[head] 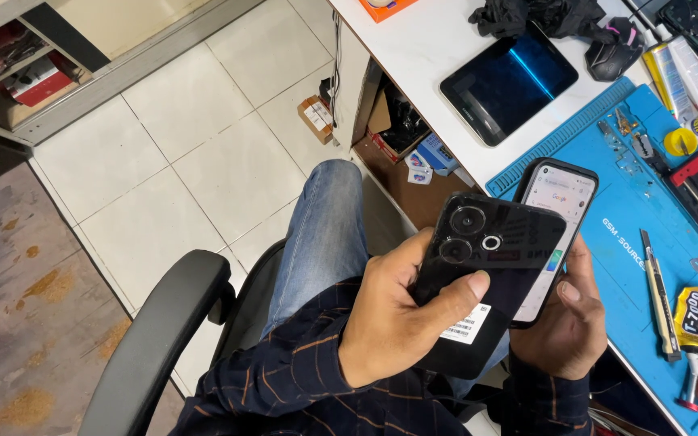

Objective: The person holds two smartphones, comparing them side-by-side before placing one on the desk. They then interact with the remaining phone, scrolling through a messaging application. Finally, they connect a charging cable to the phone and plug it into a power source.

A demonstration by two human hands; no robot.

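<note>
Hands both busy, each gripping a phone over the lap, just off the desk edge. Left hand (393,311) wraps a glossy black smartphone (482,278) held back-side up, thumb pressed across its lower back, fingers curled round the far edge. Right hand (567,323) cradles a second dark-cased smartphone (557,218) from below, lit screen facing up, showing a white page, thumb resting at its right edge.

Step looks like comparing or checking the two handsets side by side. Any further handling needs a firm grip, since both hang over the lap, not the desk.

Black phone: shiny rear, three round camera rings top left, white barcode sticker (467,324) near the bottom, partly overlapping the lit phone. Blue rubber work mat (632,242) and dark tablet (509,82) lie on the white desk (430,40) beyond.
</note>
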